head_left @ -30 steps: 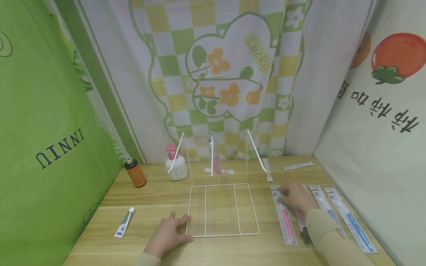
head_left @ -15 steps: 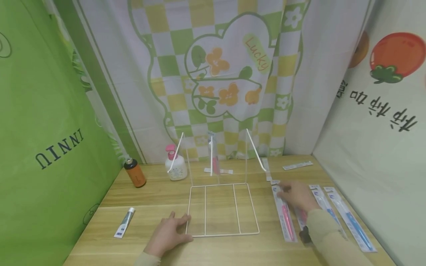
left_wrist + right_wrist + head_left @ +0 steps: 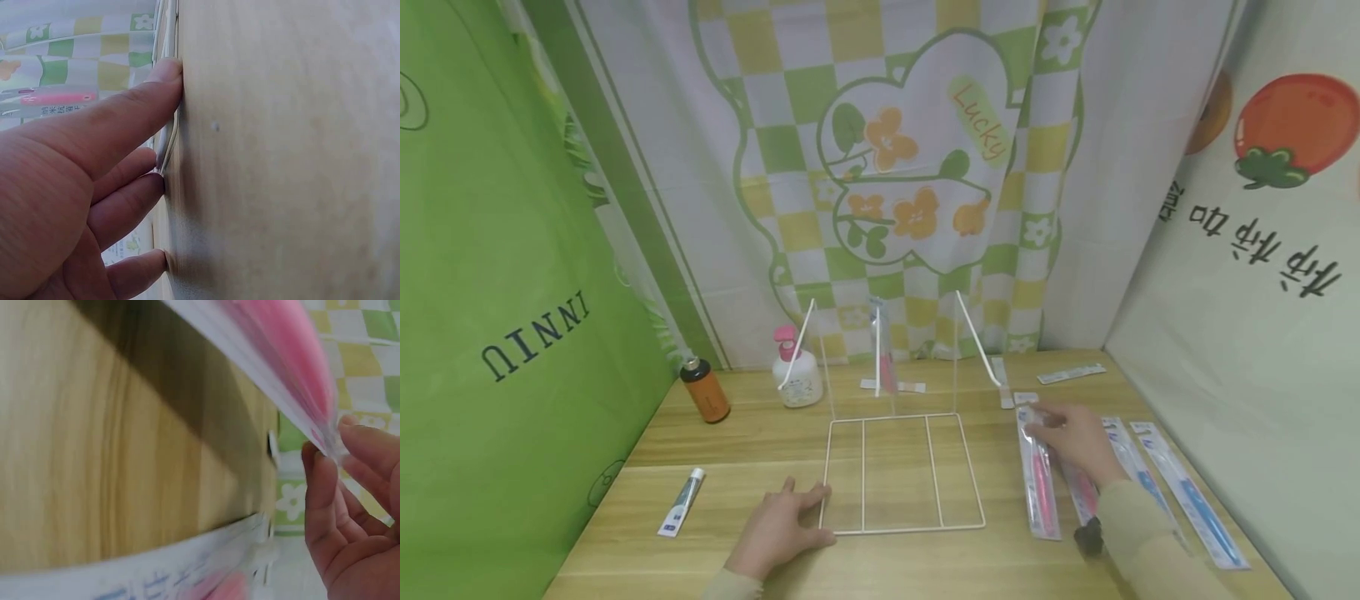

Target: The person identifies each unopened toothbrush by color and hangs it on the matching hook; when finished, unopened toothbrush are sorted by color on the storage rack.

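My right hand (image 3: 1078,437) pinches the top end of a packaged pink toothbrush (image 3: 1041,492) between thumb and fingers. In the right wrist view the toothbrush pack (image 3: 294,356) slants above the wood, casting a shadow. My left hand (image 3: 782,525) rests at the front left corner of a white wire rack (image 3: 901,531), fingers spread. The left wrist view shows its thumb and fingertips (image 3: 164,70) touching the thin wire low against the table. Another packaged pink toothbrush (image 3: 1084,493) hangs back under my right wrist, partly hidden. One more toothbrush pack (image 3: 886,367) hangs on the rack's middle prong.
Two packaged blue toothbrushes (image 3: 1202,504) lie at the right. A toothpaste tube (image 3: 682,502), an orange bottle (image 3: 705,392) and a pink-topped pump bottle (image 3: 800,382) stand or lie leftward. Thin white strips (image 3: 1071,374) lie at the back, before the curtain (image 3: 917,325).
The pink toothbrush pack in my right hand has slid away from me and tilted up from the table. My left hand and the rack have stayed put.
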### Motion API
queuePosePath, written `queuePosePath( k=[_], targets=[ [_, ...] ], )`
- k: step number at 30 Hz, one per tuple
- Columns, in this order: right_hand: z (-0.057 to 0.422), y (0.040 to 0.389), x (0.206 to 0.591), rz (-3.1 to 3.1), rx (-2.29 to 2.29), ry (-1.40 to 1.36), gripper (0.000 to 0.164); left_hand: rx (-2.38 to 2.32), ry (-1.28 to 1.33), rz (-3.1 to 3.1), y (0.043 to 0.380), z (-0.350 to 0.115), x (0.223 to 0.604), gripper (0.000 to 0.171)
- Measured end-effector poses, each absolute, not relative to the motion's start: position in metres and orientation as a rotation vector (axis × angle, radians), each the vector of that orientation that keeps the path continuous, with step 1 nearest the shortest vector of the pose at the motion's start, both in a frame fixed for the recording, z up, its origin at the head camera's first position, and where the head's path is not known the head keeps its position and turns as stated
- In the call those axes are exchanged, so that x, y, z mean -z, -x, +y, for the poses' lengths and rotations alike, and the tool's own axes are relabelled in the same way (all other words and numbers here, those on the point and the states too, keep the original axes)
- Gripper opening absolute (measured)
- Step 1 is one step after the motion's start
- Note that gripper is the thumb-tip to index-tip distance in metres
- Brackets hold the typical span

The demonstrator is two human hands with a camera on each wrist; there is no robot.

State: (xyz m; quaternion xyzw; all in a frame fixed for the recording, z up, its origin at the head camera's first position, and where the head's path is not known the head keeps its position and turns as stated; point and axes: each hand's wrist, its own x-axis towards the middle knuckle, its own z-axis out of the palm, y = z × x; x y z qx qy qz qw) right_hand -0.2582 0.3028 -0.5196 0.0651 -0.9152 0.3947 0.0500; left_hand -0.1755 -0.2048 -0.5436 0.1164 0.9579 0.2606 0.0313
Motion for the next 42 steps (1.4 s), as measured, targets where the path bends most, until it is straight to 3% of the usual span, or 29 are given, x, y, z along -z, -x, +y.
queuePosePath(
  k=[5,10,15,23,34,42],
  targets=[
    [0.283,0.245,0.498,-2.722,-1.237,-0.172,0.06,-0.815,-0.368,2.951,0.174,-0.204,0.543,0.077],
    [0.252,0.233,0.481,-2.537,-1.196,-0.206,0.048,-0.826,-0.373,2.949,0.173,-0.204,0.542,0.076],
    [0.219,0.226,0.471,-2.308,-1.117,-0.384,0.044,-0.815,-0.369,2.953,0.174,-0.205,0.543,0.077],
    [0.174,0.2,0.443,-2.104,-0.954,-0.649,0.05,-0.8,-0.376,2.959,0.177,-0.206,0.547,0.078],
    [0.12,0.169,0.408,-1.778,-1.209,-0.919,0.037,-0.799,-0.392,2.965,0.177,-0.206,0.549,0.077],
    [0.1,0.157,0.399,-1.704,-1.244,-1.011,0.038,-0.797,-0.402,2.974,0.177,-0.207,0.55,0.077]
  ],
)
